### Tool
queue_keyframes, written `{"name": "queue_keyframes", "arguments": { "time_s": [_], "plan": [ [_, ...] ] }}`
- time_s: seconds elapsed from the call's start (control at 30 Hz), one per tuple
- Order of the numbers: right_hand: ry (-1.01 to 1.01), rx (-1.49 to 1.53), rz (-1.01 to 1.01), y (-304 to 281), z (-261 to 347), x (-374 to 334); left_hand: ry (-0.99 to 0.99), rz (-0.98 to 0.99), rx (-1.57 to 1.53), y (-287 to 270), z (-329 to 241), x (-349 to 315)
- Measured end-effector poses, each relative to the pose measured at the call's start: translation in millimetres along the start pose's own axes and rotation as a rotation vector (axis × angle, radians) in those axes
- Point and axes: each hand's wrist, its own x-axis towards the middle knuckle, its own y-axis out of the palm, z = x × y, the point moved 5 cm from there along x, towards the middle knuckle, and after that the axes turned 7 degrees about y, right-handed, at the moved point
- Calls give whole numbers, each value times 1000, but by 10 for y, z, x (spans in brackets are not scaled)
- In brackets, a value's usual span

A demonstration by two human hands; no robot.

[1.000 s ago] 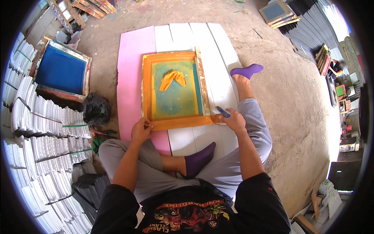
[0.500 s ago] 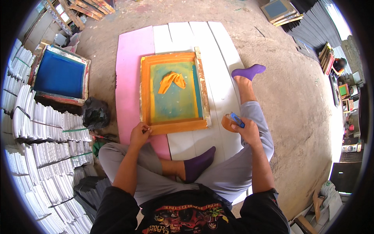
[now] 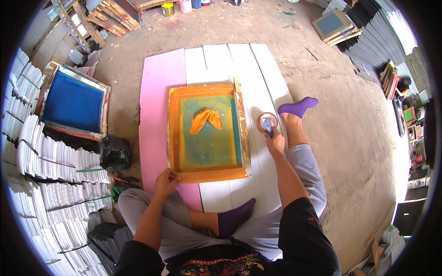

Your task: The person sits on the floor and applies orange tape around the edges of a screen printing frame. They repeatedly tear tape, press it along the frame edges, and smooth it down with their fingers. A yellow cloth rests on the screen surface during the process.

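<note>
Head view: right grip (image 3: pixel 276 143) clasps a half-hidden cutter (image 3: pixel 268 127), bare boards (image 3: pixel 256 158) separating it from the frame (image 3: pixel 174 133). Left grip (image 3: pixel 165 183): cannot tell.

Head view, items on hand.
- Left hand (image 3: pixel 166 183): fingers bent, at the near-left corner of the orange-bordered screen frame (image 3: pixel 173 133); exact grip unclear.
- Right hand (image 3: pixel 276 143): grips a small blue tool (image 3: pixel 268 127); brown tape roll (image 3: pixel 258 122) at its fingertips, right of the frame.
- Orange cloth (image 3: pixel 206 120): crumpled, lies on the frame's greenish mesh (image 3: pixel 202 152).
- Boards beneath: one pink (image 3: pixel 155 110), several white (image 3: pixel 216 64), laid side by side.
- Purple socks (image 3: pixel 299 107): pair, worn, one on each side of the crossed-legged seat.
- Left side: blue-meshed frame (image 3: pixel 73 103), black plastic bag (image 3: pixel 115 154), strapped stacks of white sheets (image 3: pixel 46 152).
</note>
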Motion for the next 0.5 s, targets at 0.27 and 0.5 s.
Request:
{"name": "queue_keyframes", "arguments": {
  "time_s": [0.27,0.5],
  "plan": [
    [-68,-107,-22,18,-151,-414,4,-7,-97,-58,-126,-88],
    [-361,29,-13,-355,305,-803,182,-49,-32,-274,-777,-227]
  ]
}}
